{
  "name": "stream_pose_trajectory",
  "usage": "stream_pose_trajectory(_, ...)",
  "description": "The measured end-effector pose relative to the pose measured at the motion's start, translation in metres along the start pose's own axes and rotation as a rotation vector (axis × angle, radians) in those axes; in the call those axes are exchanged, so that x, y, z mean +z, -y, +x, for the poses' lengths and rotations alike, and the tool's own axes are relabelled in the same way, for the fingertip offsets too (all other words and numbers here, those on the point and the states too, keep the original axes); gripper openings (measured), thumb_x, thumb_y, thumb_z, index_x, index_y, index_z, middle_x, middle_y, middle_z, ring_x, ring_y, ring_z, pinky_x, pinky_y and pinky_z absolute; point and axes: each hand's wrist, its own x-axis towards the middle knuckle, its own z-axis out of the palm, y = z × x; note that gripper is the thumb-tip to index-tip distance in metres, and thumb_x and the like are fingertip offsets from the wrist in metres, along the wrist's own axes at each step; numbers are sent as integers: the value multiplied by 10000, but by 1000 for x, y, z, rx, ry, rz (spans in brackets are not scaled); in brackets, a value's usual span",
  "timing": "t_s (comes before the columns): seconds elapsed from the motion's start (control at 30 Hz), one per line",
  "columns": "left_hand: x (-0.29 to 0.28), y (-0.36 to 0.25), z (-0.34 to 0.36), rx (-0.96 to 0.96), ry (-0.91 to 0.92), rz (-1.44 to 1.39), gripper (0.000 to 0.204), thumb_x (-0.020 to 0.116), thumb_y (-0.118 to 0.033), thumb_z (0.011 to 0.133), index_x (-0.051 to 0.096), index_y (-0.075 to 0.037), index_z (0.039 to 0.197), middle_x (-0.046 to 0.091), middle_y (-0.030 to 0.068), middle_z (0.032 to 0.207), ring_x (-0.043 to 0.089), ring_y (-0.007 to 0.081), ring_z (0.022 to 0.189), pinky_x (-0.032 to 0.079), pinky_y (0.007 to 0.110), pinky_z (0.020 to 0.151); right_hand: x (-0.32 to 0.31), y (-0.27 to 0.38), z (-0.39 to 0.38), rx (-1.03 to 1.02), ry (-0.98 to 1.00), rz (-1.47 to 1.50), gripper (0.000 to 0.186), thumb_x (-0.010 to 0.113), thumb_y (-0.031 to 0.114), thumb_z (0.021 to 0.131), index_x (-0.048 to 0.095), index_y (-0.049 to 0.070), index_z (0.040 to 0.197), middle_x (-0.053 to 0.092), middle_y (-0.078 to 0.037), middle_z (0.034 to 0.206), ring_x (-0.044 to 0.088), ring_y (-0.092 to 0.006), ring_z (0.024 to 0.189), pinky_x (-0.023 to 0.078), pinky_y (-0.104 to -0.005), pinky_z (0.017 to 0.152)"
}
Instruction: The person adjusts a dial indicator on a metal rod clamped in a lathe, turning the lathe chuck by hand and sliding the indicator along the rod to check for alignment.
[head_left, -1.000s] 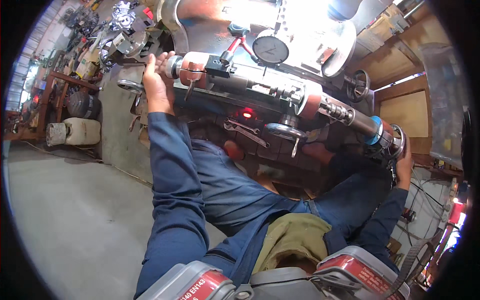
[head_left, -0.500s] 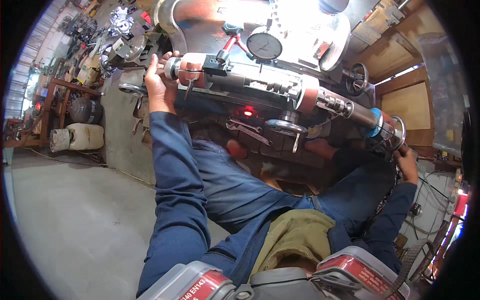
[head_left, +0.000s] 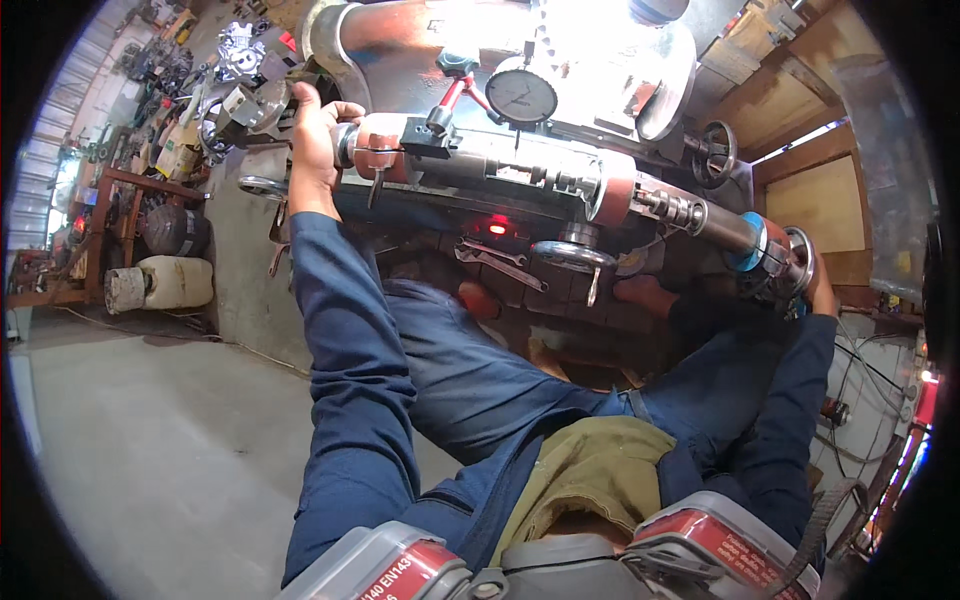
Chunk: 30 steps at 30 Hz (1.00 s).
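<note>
1. Shaft (head_left: 520, 175) is the main thing in the head view, a long steel piece lying across the lathe (head_left: 560, 60) from left to right, with rusty-looking bands near both ends and a blue band (head_left: 750, 240) close to the right end.
2. Left hand (head_left: 312, 140) is up at the left end of the shaft, fingers wrapped round it right beside the chuck (head_left: 250, 105), so it's closed and gripping the shaft.
3. Right hand (head_left: 818, 290) sits at the far right end, against the small round handwheel (head_left: 797, 255). It's mostly tucked behind the wheel, so I honestly can't tell if it's gripping or just resting.
4. A dial gauge (head_left: 521, 95) stands just above the middle of the shaft on a red-armed holder.
5. Under the shaft there's a small red light (head_left: 497, 228), a spanner (head_left: 500, 265) lying on the bed, and a crank handle (head_left: 572, 255).
6. Both arms are in dark blue sleeves (head_left: 345, 370), and off to the left a pale plastic jerrycan (head_left: 175, 282) sits on the concrete floor (head_left: 150, 450).
</note>
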Motion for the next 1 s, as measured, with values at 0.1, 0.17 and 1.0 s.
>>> stream_pose_trajectory(0.1,3,4,6,5,21,126,794,286,-727,922,620,-14,821,636,58,710,603,128,585,473,245,553,-8,0,-8,-45,224,-179,235,618,154,878,659,-8,1044,681,-95,960,614,-173,880,487,-323,802)
stream_pose_trajectory(0.17,8,2,1,-33,39,140,745,332,-667,953,653,-16,785,656,63,691,605,118,574,464,238,544,1,38,-29,18,248,-425,234,639,166,864,666,-20,1003,677,-112,892,610,-180,863,483,-334,787)
stream_pose_trajectory(1.0,-7,24,2,624,-14,758,274,440,-178,873,618,17,802,645,135,723,592,193,659,458,324,632,195,339,-53,-1022,-274,-265,443,752,300,776,672,12,1103,668,-183,1014,652,-287,909,512,-387,817)
